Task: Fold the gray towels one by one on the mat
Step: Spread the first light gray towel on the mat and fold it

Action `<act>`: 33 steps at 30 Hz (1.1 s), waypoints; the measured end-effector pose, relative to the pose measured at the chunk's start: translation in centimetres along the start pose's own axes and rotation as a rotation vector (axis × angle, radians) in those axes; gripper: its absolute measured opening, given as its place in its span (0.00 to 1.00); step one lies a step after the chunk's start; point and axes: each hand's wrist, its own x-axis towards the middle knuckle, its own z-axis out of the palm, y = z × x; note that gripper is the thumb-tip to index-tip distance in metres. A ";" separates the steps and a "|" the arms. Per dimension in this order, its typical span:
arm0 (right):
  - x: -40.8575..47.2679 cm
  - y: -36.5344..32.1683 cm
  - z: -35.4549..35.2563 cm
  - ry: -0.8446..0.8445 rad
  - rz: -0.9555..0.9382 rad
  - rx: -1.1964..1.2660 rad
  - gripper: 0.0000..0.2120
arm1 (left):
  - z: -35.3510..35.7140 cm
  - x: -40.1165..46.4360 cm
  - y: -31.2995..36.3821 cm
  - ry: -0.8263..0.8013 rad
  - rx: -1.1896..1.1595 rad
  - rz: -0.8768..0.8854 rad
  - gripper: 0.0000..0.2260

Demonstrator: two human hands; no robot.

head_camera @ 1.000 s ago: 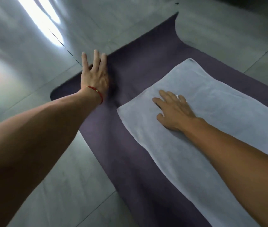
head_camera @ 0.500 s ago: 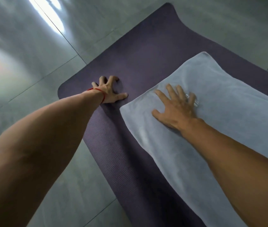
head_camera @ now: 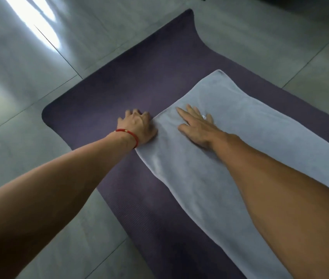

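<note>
A gray towel point(head_camera: 256, 141) lies spread lengthwise on a dark purple mat point(head_camera: 139, 73), reaching from mid-frame to the lower right. My left hand point(head_camera: 137, 125), with a red cord at the wrist, sits at the towel's short left edge. Its fingers are curled and it grips that edge, which bunches slightly against the hand. My right hand point(head_camera: 197, 125) rests flat on the towel just to the right, fingers straight and spread, pressing the cloth down. My right forearm covers part of the towel.
Gray floor tiles point(head_camera: 39, 178) surround the mat, with a bright light reflection at the upper left. The mat's rounded left end point(head_camera: 47, 115) and a curled far corner point(head_camera: 189, 15) lie beyond the towel. No other towels are in view.
My left hand has come from the mat's far left edge rightward to the towel's short edge and curled onto it. My right hand stays flat on the towel.
</note>
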 end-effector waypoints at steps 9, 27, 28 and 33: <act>-12.4 6.0 1.2 0.030 -0.074 -0.251 0.30 | -1.1 -3.3 1.9 0.232 -0.112 0.168 0.05; -44.2 11.4 5.0 0.621 0.685 1.146 0.04 | -1.0 -32.1 28.4 -0.374 -0.435 1.073 0.05; -47.1 12.3 6.4 0.660 0.743 1.109 0.03 | 0.1 -32.3 30.0 -0.335 -0.436 1.079 0.05; -54.8 14.9 14.3 0.654 0.929 0.985 0.05 | 6.1 -28.6 40.7 0.031 0.068 1.223 0.19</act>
